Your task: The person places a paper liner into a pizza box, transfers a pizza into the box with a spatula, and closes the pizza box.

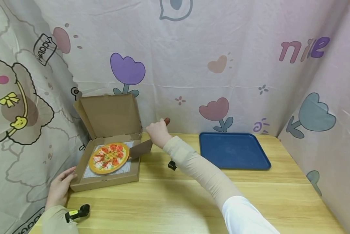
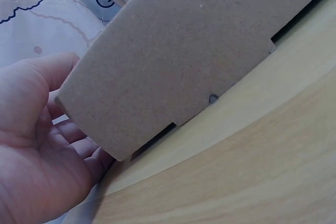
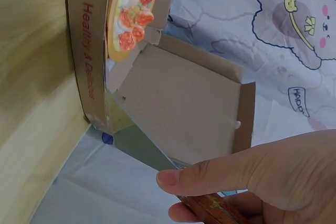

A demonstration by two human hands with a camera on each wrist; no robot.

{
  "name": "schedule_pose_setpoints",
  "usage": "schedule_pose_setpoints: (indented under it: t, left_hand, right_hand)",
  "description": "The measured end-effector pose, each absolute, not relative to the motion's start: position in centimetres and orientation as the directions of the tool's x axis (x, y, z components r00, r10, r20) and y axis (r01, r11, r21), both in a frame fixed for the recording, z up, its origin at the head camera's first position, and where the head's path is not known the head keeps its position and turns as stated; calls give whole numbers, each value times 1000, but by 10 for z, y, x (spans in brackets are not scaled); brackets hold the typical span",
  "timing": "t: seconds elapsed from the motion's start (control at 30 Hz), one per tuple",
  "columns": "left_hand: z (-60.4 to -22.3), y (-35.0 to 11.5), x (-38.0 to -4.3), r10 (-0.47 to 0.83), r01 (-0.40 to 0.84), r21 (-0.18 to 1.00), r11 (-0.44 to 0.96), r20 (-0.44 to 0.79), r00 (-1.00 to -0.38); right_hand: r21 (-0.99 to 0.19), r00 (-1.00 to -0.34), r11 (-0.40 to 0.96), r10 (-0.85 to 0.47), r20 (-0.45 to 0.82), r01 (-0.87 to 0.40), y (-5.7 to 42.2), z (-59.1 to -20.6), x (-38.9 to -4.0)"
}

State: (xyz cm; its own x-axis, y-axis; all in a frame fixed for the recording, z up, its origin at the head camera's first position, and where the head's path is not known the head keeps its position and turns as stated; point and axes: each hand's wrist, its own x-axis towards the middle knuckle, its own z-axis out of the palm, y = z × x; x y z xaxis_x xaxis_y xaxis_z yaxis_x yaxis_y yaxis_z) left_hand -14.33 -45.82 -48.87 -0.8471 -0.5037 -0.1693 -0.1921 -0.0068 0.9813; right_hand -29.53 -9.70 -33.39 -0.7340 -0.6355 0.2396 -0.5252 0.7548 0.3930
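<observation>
Wears a close-fitting beige sleeve (image 1: 202, 172) on the right forearm, creased crosswise and ending at the wrist. Adds a plain white sleeve (image 1: 245, 213) higher up, smooth, its edge overlapping the beige. Wears a matching beige cuff (image 1: 58, 219) on the left, softly wrinkled. Bears at the left wrist a small black unit (image 1: 82, 210), rounded at one end, with a yellow label (image 1: 73, 213) too small to read. Shows part of a black piece (image 1: 172, 165) beside the right wrist; cannot make out its mounting. Leaves left hand (image 1: 59, 187) and right hand (image 1: 158, 133) bare.
</observation>
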Motion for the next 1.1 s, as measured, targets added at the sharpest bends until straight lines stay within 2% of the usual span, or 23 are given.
schedule_pose_setpoints:
  t: [0.4,0.77,1.1]
  left_hand:
    - [-487,-458,-145,-512,-202,978,-43,-195,-837]
    - [-487,-456,-144,-497,-210,977,-50,-206,-843]
    - [-486,-454,-148,-546,-255,967,-24,-226,-807]
  right_hand:
    - [291,-775,805,-584,242,-517,-74,-337,-301]
    - [217,-794,827,-559,239,-518,-54,-362,-313]
    - [47,-810,839,-536,238,-542,-38,-386,-320]
